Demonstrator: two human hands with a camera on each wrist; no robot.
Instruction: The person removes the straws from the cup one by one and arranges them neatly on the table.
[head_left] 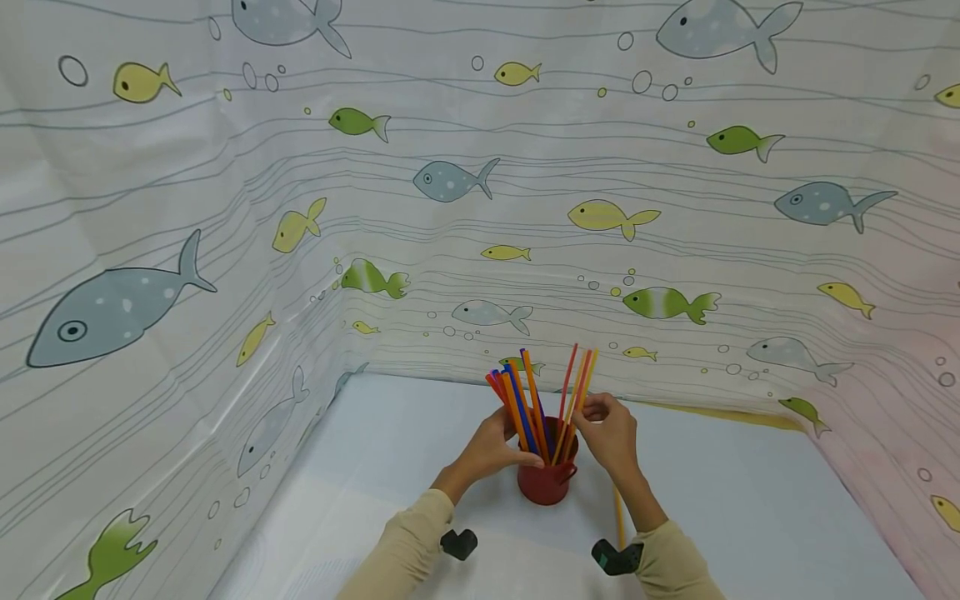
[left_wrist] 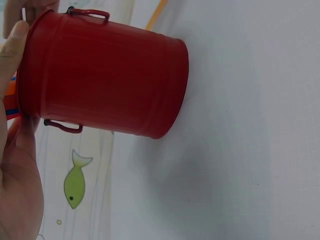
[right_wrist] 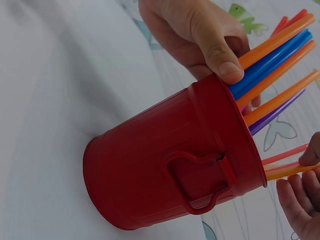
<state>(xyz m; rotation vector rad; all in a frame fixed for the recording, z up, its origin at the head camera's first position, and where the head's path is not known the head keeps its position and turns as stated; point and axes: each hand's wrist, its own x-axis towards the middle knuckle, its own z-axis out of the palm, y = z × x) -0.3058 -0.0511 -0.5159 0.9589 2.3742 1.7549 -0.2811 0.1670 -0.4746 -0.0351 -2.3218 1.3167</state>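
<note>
A red metal bucket with small side handles stands upright on the white table. Orange, blue, red and purple straws lean out of its mouth on the left side. My left hand grips the bucket at its rim, the thumb at the near edge and the other fingers behind, partly hidden by the straws. On the opposite side of the mouth, my right hand pinches a yellow-orange straw whose lower end is inside the bucket. Thin red straws rise right beside that one.
A single orange straw lies on the table near the right forearm. Behind and to the left, a fish-patterned sheet hangs as a wall along the table. Dark wrist devices sit at both cuffs.
</note>
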